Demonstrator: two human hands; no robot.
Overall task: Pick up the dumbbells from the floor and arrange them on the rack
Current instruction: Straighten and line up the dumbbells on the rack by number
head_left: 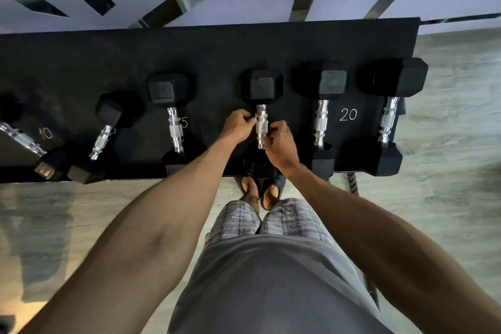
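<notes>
**Item:** centre dumbbell (261,125), with black hex heads and a knurled steel handle.

**Location:** it lies on the rack (217,46), fourth in a row of six, with its handle pointing away from the person. The far head sits fully on the black top. The near head is at the front edge, mostly hidden by the wrists.

**Hands:** the left hand (238,124) pinches the handle from its left side. The right hand (280,144) curls round it lower down from the right. Both are clamped on the one bar, close together. This hold probably serves to square a heavy piece into line.

**Neighbours:**
- The two largest dumbbells (321,122) lie to the right, flanking a chalked "20" (348,114).
- The straight dumbbell (175,129) lies to the left beside a mark reading "5", possibly part of a longer number.
- The two skewed dumbbells (104,135) lie further left, by a chalked "10" (45,133).

**Arrangement:** sizes grow rightward, apparently paired around each number. The centre piece looks nearly settled.
</notes>
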